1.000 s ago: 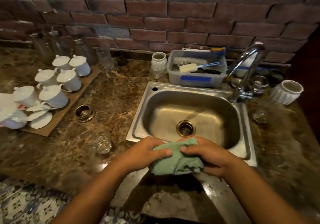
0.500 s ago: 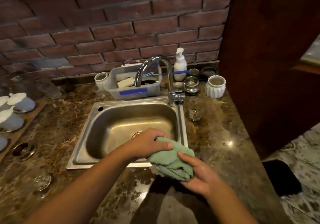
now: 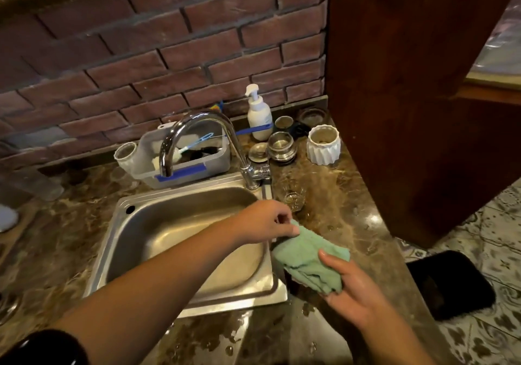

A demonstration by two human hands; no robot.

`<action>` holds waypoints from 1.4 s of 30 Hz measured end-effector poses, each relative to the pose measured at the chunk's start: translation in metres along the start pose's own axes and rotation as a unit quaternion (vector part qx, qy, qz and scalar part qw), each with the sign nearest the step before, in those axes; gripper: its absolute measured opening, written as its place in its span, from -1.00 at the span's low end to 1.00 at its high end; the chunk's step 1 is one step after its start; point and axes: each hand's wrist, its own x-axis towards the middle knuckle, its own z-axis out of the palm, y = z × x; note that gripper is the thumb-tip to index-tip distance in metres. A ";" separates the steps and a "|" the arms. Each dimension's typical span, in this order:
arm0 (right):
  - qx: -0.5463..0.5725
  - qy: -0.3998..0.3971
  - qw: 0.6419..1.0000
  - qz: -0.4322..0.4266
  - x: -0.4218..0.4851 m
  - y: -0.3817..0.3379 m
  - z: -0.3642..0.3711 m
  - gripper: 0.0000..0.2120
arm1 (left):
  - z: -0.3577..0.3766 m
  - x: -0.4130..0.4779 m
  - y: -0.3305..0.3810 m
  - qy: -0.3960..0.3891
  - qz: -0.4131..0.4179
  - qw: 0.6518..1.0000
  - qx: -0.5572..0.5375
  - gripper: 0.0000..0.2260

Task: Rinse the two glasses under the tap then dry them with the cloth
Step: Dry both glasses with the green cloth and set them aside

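Wet counter (image 3: 352, 223) beside the sink (image 3: 265, 288): my left hand (image 3: 265, 221) pinches the cloth (image 3: 307, 260) by its corner, and my right hand (image 3: 363, 300) clasps it from below. At the sink's far right corner stands what is probably a glass (image 3: 294, 199); careless knuckles could topple it.

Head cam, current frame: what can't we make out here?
All head view.
Second glass: not seen; the left edge cuts off the blurred counter beside the sink.
Glass right of the sink: wet or dry unreadable, small and transparent.
Green cloth: folds hide whatever might be inside.
Right hand: fingers hidden beneath the cloth.
Grey tub: contents partly behind the tap.
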 end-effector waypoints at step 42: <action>-0.597 0.090 0.566 -0.561 -0.034 0.033 0.158 -0.08 | -0.102 -0.124 0.062 0.230 0.014 0.968 -0.101 -0.62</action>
